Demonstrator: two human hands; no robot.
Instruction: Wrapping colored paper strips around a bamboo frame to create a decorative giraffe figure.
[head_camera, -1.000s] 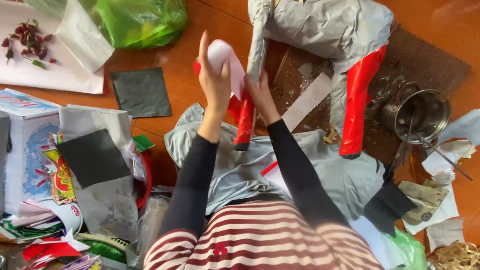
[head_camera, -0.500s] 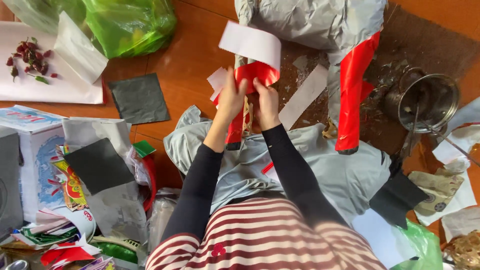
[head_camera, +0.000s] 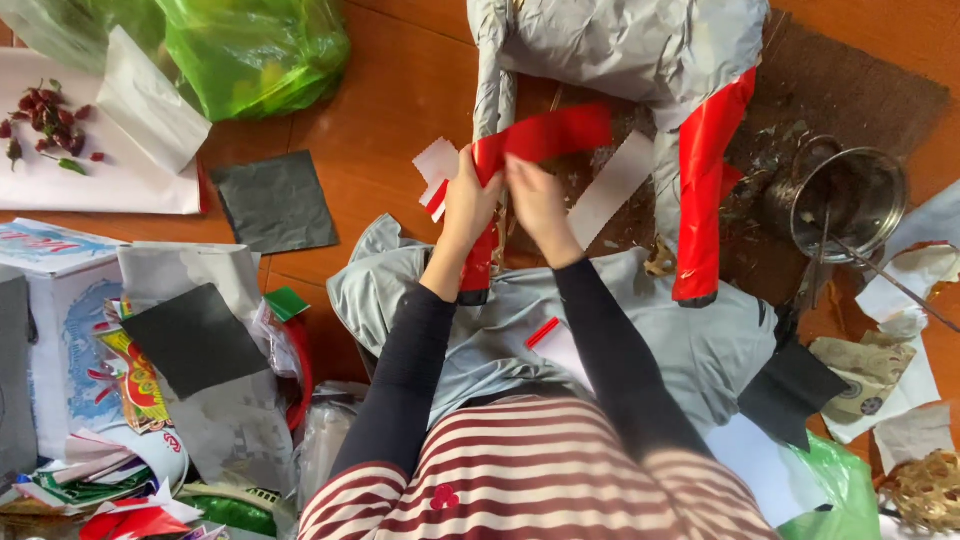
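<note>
Sleeves: dark, running from striped shirt (head_camera: 520, 470) up to the grip, over grey cloth (head_camera: 560, 330) on the lap.
Left hand (head_camera: 468, 205): clenched on the red strip where it meets the thin leg; fingers wrapped round the leg, thumb side up.
Right hand (head_camera: 538, 205): pinching the same strip just beside the left hand, pressing it onto the leg.
Red strip (head_camera: 545, 133): red face now showing, stretched flat from the grip out to the right and slightly up. Half a second earlier held up above the hands with white backing showing; a second earlier bunched in the raised left hand. Backing peeled or turned, strip brought down to the leg.
White scrap (head_camera: 436, 162): just left of the grip, touching or nearly touching the left hand; cannot tell whether attached.
Thin leg (head_camera: 492, 90): grey-wrapped above the grip, red-wrapped (head_camera: 477, 262) below it. Judged: wrap going round at the boundary of red and grey, covering not complete.
Second leg (head_camera: 708, 190): right of the grip, well apart, mostly red already.
Grey body (head_camera: 640, 45): beyond the grip, both legs joined to it.
White band (head_camera: 612, 188): on the mat right of the right hand, loose.
Metal pot (head_camera: 850, 200): far right of the grip, rod leaning in it.
Black sheet (head_camera: 275, 203): left of the grip, flat on the floor.
Green bag (head_camera: 250, 45): far left, beyond the black sheet.
</note>
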